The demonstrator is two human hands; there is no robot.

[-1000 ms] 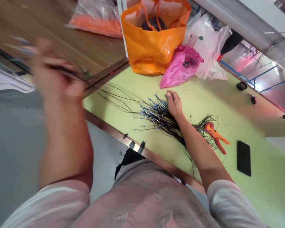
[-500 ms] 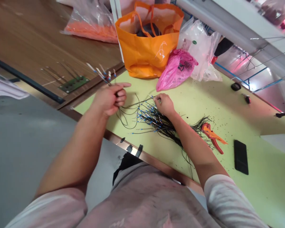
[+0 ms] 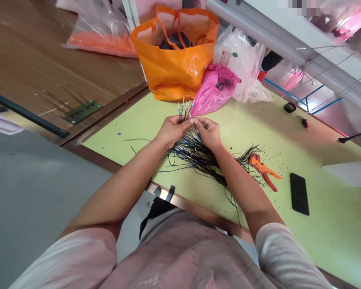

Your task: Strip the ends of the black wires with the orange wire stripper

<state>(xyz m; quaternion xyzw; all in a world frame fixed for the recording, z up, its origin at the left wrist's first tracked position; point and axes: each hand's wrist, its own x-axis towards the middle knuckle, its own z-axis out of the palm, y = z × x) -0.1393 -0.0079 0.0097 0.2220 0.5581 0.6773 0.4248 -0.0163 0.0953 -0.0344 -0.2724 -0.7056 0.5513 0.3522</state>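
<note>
My left hand (image 3: 175,130) is closed around several thin black wires (image 3: 185,110), whose blue-and-silver tips stick up above the fingers. Against its thumb sits my right hand (image 3: 209,131), pinching the end of a wire. The fingertips of both hands meet just in front of the pink bag. Under and between the hands lies a thick bundle of black wires (image 3: 210,162) on the table; many of its ends on the left carry blue tips. Its right ends fan out near the orange-and-red wire stripper (image 3: 263,170).
An orange tote bag (image 3: 176,66), a pink plastic bag (image 3: 216,90) and a clear bag (image 3: 242,60) stand at the back of the yellow-green table (image 3: 117,138). A black phone (image 3: 299,194) lies at right. A green block with pins (image 3: 81,111) sits on the brown surface at left.
My left hand has moved right with its wires, from the table's left side to meet my right hand. Its wire tips now point upward. The view has shifted slightly.
</note>
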